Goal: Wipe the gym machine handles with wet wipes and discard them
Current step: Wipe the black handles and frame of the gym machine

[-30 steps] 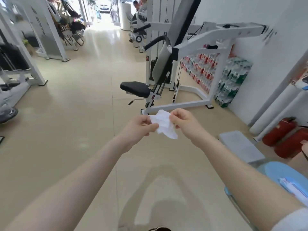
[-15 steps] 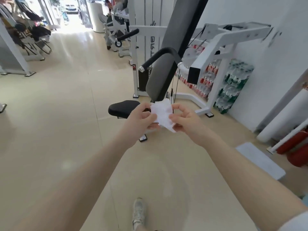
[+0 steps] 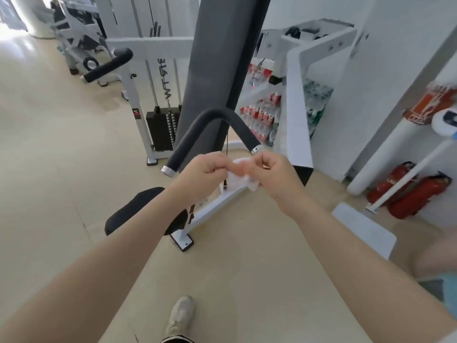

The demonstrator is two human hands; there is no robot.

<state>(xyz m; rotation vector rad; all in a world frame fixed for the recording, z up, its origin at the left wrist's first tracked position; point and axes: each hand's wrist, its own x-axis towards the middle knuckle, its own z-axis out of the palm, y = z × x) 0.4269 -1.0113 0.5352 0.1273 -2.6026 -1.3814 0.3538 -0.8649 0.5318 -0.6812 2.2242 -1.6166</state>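
- Head view: I see my left hand (image 3: pixel 205 173) and right hand (image 3: pixel 273 174) held out in front of me, close together, with a white wet wipe (image 3: pixel 241 175) bunched between them.
- The fingers of both hands are curled and pinch the wipe from either side; its lower corner hangs free just under my right hand.
- The wipe sits in the air just in front of the black bent handle (image 3: pixel 215 131) of the gym machine, near its two metal-capped ends and not touching it.
- Behind the handle stands the tall grey back pad (image 3: pixel 220 53); the black seat (image 3: pixel 134 212) shows below my left forearm.
- The machine's white frame (image 3: pixel 296 115) runs to the right, the weight stack (image 3: pixel 162 128) stands to the left.
- Two red fire extinguishers (image 3: pixel 410 196) lie against the right wall.
- My shoe (image 3: pixel 180 315) shows on the beige floor (image 3: pixel 49 157) at the bottom.
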